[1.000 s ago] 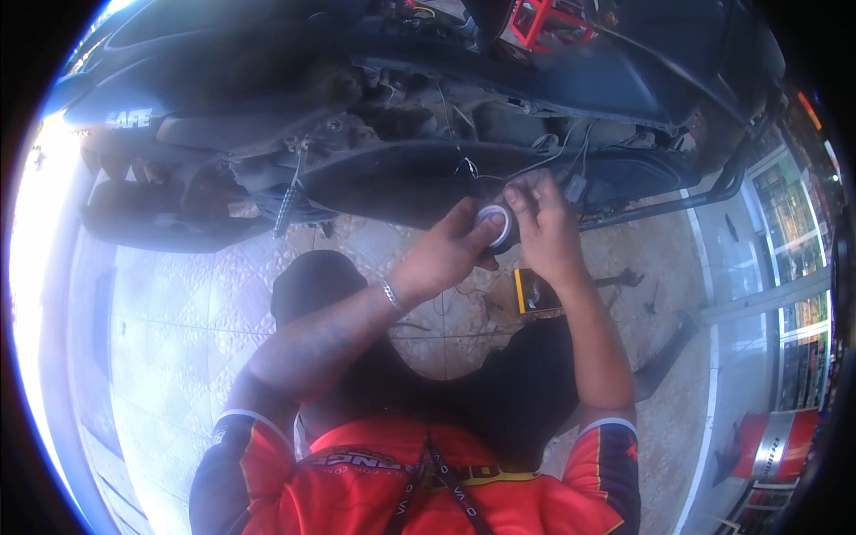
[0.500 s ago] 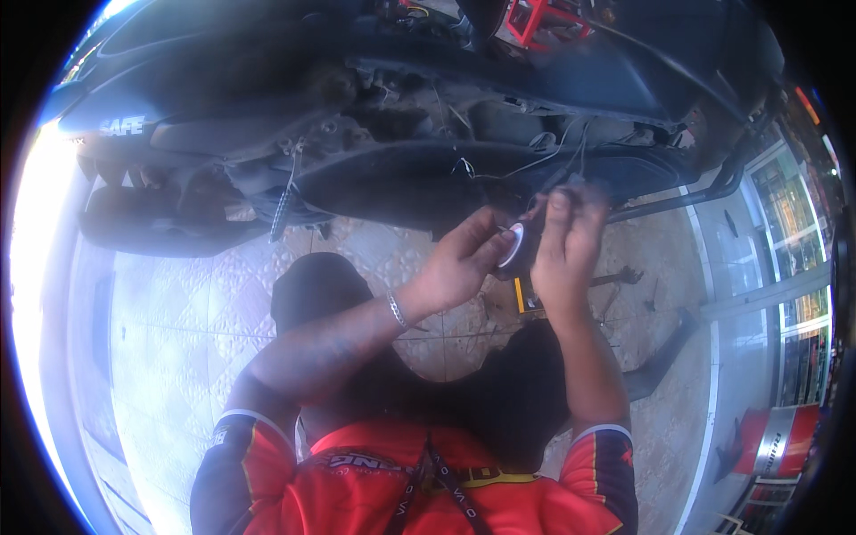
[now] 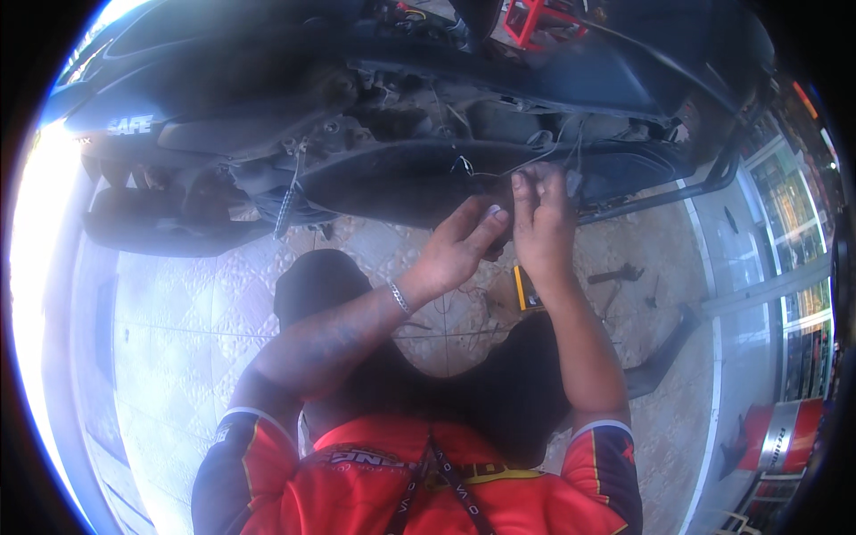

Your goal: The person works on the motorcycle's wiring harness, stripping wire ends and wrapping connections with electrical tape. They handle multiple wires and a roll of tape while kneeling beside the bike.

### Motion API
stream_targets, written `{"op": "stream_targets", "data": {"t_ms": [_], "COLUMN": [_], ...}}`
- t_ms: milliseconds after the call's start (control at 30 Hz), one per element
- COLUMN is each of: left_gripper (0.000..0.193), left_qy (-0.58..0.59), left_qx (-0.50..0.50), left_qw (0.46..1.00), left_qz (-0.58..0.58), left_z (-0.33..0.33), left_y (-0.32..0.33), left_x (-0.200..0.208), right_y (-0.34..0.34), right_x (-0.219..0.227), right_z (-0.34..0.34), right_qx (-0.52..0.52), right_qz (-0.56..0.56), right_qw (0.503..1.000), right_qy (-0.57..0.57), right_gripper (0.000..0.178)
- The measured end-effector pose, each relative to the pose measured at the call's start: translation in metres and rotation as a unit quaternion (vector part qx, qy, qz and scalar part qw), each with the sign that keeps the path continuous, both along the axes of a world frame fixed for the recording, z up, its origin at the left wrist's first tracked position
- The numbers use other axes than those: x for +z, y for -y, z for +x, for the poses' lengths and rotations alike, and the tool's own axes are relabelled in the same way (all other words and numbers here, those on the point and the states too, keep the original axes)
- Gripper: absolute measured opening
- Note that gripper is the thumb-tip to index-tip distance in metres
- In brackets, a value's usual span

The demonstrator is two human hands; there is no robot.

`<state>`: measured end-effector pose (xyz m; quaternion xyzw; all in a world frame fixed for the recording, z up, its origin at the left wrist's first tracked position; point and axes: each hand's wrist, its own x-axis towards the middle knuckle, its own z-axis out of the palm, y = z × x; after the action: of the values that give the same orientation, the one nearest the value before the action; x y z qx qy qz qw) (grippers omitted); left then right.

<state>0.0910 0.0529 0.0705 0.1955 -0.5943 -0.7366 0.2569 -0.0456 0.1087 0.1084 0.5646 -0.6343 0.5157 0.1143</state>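
M/cycle wkshp: bike (image 3: 383, 178) w/ exposed wiring (image 3: 465, 165), tool (image 3: 615, 275) on flr (image 3: 178, 312).

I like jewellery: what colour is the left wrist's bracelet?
The bracelet is silver, clearest in the head view.

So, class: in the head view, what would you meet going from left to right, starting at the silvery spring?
Silvery spring, metal bracelet, left hand, right hand, dark tool on the floor, red object with a silver band.

The person wears a red shirt (image 3: 357, 501), white-edged sleeves (image 3: 615, 473), dark lanyard (image 3: 460, 493), black trousers (image 3: 517, 392) and silver bracelet (image 3: 399, 300).
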Motion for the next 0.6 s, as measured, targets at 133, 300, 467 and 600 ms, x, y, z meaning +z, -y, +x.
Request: {"op": "stream_targets", "data": {"t_ms": [133,300,467,600], "left_gripper": [0.053,0.048,0.038,0.043], "left_qy": [-0.008,-0.004,-0.051,-0.108], "left_qx": [0.033,0.059,0.046,-0.029], "left_qw": [0.998,0.988,0.972,0.978], "left_qz": [-0.058,-0.141,-0.223,-0.174], "left_z": [-0.004,-0.004,0.006,0.014], "left_y": [-0.003,-0.001,-0.016,-0.038], "left_x": [-0.015,-0.01,0.017,0.026], "right_y": [-0.004,-0.007,-0.049,-0.076], "right_x": [0.0,0.011,0.047,0.054], "right_z": [0.0,0.002,0.013,0.032], "right_qx": [0.007,0.035,0.063,0.098], "right_qz": [0.014,0.003,-0.087,-0.188], "right_qw": [1.0,0.999,0.994,0.977], "right_qy": [0.017,0.007,0.034,-0.015], "right_gripper": [0.013,0.01,0.009,0.008]}}
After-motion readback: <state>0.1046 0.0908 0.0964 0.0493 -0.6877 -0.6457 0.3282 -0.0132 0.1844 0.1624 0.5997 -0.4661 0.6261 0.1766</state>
